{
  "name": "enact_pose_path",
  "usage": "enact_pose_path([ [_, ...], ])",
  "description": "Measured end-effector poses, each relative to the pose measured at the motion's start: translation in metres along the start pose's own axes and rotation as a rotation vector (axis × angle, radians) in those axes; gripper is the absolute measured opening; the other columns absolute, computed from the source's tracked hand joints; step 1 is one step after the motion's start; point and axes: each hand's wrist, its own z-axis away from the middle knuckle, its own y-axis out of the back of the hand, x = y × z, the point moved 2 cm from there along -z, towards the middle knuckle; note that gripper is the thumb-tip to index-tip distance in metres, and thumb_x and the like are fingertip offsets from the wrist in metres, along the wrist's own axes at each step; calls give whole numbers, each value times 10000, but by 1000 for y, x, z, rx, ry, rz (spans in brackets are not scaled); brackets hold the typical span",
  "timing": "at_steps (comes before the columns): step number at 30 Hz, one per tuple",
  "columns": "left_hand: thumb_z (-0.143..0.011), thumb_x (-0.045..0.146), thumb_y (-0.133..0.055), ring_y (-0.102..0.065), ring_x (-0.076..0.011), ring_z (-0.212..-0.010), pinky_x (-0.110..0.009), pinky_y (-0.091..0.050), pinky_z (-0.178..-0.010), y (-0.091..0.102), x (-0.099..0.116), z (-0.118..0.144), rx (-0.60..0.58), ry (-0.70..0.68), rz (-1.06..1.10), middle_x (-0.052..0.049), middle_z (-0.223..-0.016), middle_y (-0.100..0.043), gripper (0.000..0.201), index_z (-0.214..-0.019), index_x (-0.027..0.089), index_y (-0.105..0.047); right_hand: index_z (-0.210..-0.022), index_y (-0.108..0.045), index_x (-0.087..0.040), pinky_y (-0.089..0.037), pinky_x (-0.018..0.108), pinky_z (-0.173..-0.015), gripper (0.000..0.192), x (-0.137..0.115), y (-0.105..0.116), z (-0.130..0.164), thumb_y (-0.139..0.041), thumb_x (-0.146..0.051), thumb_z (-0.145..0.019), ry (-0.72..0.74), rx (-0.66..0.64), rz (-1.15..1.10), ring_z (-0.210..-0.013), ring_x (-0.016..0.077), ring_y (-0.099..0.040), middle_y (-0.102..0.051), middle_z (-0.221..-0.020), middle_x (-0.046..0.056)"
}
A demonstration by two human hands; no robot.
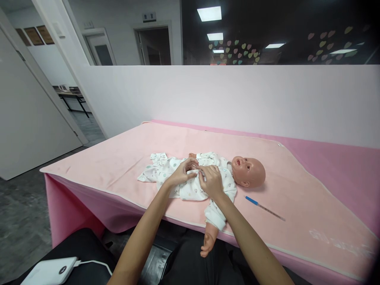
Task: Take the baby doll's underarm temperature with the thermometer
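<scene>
Item list, near to far:
- White power bank [49, 271] w/ cable, on the lap, below table's near edge.
- Baby doll [225, 174]: lies on its back near near edge of pink-covered table [118, 146], head twd right; one arm hangs over the edge.
- Left hand [181, 172] & right hand [211, 181]: both on doll's chest, fingertips pinching front of white printed romper [166, 166].
- Thermometer [264, 208], blue end, right of doll, apart.
- White wall [237, 95] behind far edge.

head camera looks forward and down, close over the pink table [118, 150].
</scene>
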Motion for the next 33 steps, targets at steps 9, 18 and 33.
enact_pose_path([
  [9,-686,222,-681,-552,-130,-819,-279,-426,-793,0,-1,0,39,22,46,-31,-902,-552,466,-1101,188,-471,-984,-592,-168,-376,337,-762,204,0,1,0,-462,-172,-827,8,19,-12,-755,187,-508,-623,-775,47],
  [18,-726,166,-604,-548,-155,-870,-295,-420,-820,0,1,0,-8,36,23,-36,-920,-548,453,-1156,190,-465,-973,-608,-182,-391,341,-777,200,1,0,1,-492,-155,-811,7,25,-64,-761,174,-528,-651,-814,40],
  [33,-728,162,-496,-469,-125,-676,-247,-389,-697,-2,-4,1,61,83,-158,33,-686,-480,490,-1216,201,-460,-893,-616,-191,-398,330,-761,163,-1,3,1,-496,-134,-800,5,69,-130,-737,164,-537,-646,-761,24],
])
